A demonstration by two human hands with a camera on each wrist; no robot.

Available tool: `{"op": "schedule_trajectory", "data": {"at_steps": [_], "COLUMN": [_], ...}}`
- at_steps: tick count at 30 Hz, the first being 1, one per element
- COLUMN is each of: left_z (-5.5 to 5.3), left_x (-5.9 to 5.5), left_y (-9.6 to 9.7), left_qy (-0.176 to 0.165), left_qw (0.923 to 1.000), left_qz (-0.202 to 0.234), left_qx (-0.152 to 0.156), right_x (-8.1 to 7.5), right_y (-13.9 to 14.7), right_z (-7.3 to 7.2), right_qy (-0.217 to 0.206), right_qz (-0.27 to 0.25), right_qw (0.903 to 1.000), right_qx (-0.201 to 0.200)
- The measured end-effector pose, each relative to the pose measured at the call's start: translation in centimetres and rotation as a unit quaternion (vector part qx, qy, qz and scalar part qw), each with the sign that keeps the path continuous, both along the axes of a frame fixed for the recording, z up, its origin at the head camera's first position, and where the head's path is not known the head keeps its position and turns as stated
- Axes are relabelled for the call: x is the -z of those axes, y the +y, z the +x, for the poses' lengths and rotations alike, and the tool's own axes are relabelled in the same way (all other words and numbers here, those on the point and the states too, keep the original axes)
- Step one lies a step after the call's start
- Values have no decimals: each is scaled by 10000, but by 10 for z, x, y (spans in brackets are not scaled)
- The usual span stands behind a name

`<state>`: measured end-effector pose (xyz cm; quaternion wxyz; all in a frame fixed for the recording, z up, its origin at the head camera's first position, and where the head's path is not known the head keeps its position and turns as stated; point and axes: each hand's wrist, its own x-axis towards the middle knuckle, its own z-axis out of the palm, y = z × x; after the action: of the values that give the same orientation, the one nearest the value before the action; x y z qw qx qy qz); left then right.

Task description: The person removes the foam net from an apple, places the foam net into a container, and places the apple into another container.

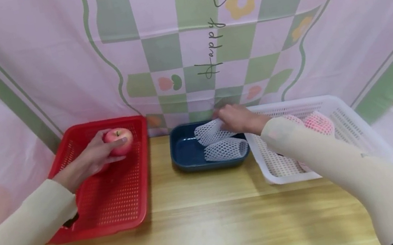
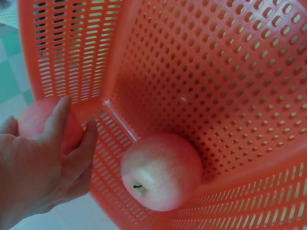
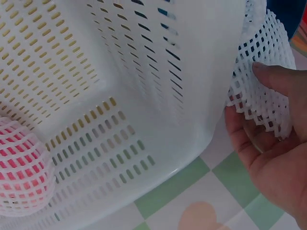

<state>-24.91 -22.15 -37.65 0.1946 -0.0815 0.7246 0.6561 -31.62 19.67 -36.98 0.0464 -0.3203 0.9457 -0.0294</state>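
My left hand [image 1: 96,154] grips a red apple [image 1: 121,141], fingers and thumb around it, over the red basket [image 1: 144,158]. In the left wrist view, a second apple [image 2: 160,172] rests in that basket, below and beside the hand. On the other side, my right hand [image 1: 237,119] pinches one end of a white foam net sleeve [image 1: 208,132], with the thumb on top in the right wrist view. The sleeve lies at the blue dish [image 1: 188,165]. Another foam net sleeve [image 1: 225,149] lies in the dish, in front of the held one.
Right of the dish stands a white basket [image 1: 275,181] containing apples in foam nets [image 1: 319,123], partly hidden by my right sleeve. All the containers stand on a wooden table [image 1: 207,225]. A checkered cloth [image 1: 164,53] hangs close behind them.
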Motion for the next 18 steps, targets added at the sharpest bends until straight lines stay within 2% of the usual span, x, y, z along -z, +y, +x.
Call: {"op": "schedule_trajectory", "data": {"at_steps": [4,11,18], "left_z": [-5,-9,-10], "left_x": [6,14,22], "left_y": [3,7,11], "left_qy": [-143,-353,-300], "left_qw": [9997,9980,9984], "left_qz": [-165,-513,-394], "left_qx": [55,110,267], "right_x": [2,4,2], "right_y": [-2,-2,1], "right_z": [2,5,8], "right_qy": [81,256,347], "right_qz": [235,265,190], "right_qw": [9997,9987,9975], "right_qx": [84,346,579]}}
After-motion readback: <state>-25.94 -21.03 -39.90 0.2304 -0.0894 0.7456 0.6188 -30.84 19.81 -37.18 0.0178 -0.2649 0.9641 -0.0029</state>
